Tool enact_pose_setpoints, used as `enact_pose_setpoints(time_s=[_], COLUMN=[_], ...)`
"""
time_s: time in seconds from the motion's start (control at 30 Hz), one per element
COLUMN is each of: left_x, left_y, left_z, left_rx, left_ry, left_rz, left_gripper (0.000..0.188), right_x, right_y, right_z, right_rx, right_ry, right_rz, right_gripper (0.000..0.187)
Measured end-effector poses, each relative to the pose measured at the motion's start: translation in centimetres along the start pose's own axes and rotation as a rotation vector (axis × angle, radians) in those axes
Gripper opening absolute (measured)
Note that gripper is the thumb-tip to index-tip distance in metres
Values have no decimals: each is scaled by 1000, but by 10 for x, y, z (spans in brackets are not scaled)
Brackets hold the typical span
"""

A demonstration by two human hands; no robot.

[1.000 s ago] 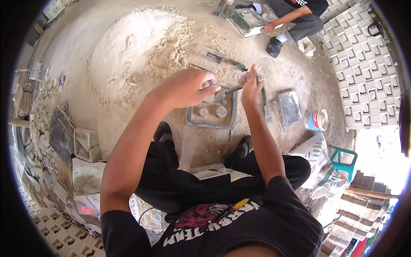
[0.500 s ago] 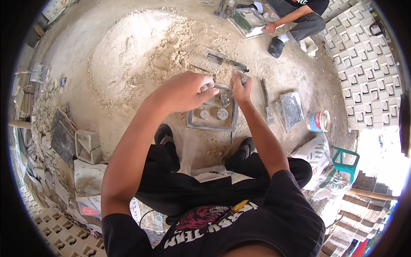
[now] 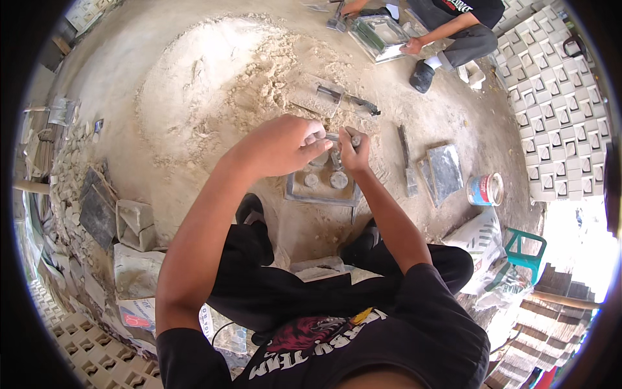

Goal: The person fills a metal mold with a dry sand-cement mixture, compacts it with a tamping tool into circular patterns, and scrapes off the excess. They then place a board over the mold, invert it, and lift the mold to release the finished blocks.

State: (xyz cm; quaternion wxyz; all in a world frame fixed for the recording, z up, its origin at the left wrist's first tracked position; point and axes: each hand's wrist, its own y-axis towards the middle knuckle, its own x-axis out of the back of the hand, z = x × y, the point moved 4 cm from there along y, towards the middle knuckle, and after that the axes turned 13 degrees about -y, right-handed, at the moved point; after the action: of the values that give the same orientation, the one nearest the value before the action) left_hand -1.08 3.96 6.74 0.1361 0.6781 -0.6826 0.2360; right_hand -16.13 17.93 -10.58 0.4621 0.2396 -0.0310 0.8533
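My left hand (image 3: 290,146) is closed, its fingers curled at the far edge of a rectangular metal mould (image 3: 321,198) on the dusty floor. Its fingertips meet a thin grey bar (image 3: 333,137) that stretches toward my right hand. My right hand (image 3: 354,154) is closed around a short grey handle (image 3: 356,140), whose blunt end sticks out of the fist. Whether bar and handle are one tool I cannot tell. Round grey knobs (image 3: 339,179) stand inside the mould. Its far part is hidden under my hands.
Beyond my hands lie a trowel (image 3: 327,92) and a pale powder heap (image 3: 207,65). To the right are a long flat bar (image 3: 407,159), dark plates (image 3: 444,172), a bucket (image 3: 485,189) and a green stool (image 3: 524,249). A co-worker's hand (image 3: 412,45) holds another mould (image 3: 379,37).
My right hand has come nearer to me and a little left, with the handle in it. My left hand stays almost in place. The co-worker's other hand now shows by the tools at the top.
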Motion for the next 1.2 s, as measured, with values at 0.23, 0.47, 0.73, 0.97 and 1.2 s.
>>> enact_pose_setpoints(time_s=[0.23, 0.47, 0.73, 0.97, 1.2], left_x=[5, 1, 6, 11, 15], left_y=[1, 6, 1, -6, -14], left_z=[6, 21, 40, 36, 40], left_rx=[6, 48, 28, 29, 17], left_ry=[-23, 121, 175, 158, 138], left_rz=[-1, 37, -49, -49, -110], left_gripper=[34, 33, 25, 31, 33], right_x=[4, -26, -40, -60, -70], right_y=[16, 52, 75, 78, 83], right_z=[1, -2, -4, -14, 4], right_rx=[-40, -23, 103, -86, 104], right_ry=[102, 229, 294, 474, 280], right_rz=[-105, 81, 313, 240, 515], right_gripper=[35, 34, 31, 26, 26])
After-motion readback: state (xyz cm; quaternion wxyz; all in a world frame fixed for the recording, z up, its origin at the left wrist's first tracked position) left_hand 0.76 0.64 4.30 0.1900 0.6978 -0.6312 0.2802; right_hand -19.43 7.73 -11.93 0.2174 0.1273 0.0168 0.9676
